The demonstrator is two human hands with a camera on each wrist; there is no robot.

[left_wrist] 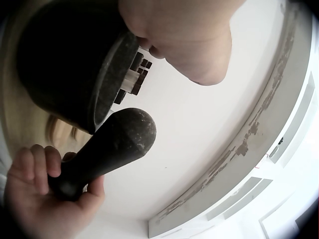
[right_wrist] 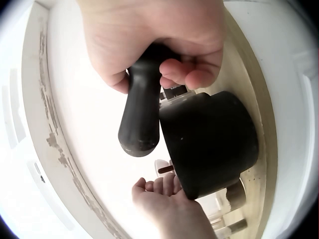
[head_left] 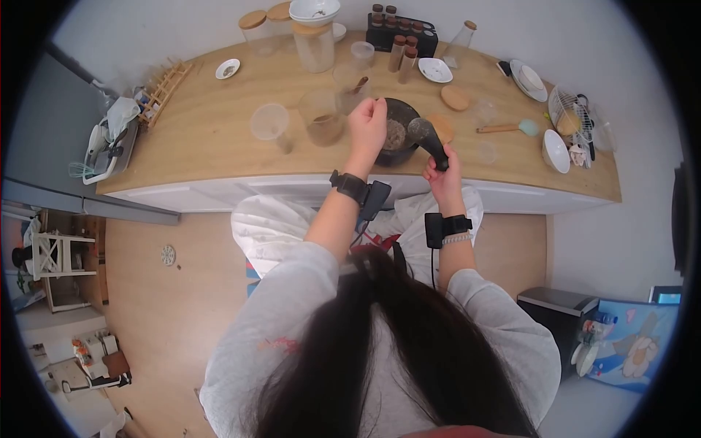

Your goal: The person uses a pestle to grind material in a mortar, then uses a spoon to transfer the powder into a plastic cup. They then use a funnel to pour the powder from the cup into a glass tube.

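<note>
A black mortar (head_left: pixel 396 155) stands near the counter's front edge, with a greyish-brown ground mass (head_left: pixel 395 135) inside. My right hand (head_left: pixel 447 175) grips a black pestle (head_left: pixel 431 142) by its narrow end. The pestle is raised and tilted beside the mortar's rim, its rounded head dusted with residue (left_wrist: pixel 144 127). At the mortar's left rim is my left hand (head_left: pixel 367 131), with curled fingers (right_wrist: pixel 158 185) and nothing visible in them. In the left wrist view this hand (left_wrist: pixel 179 35) overlaps the rim. A clear jar of brown powder (head_left: pixel 323 130) stands left of it.
Behind the left hand a clear container (head_left: pixel 350 87) holds a brown-handled utensil (head_left: pixel 361 85). A clear cup (head_left: pixel 270 122) stands farther left. Spice jars (head_left: pixel 403 55) and a white dish (head_left: pixel 436 70) are at the back. A spatula (head_left: pixel 504 129) and white bowl (head_left: pixel 556 151) lie right.
</note>
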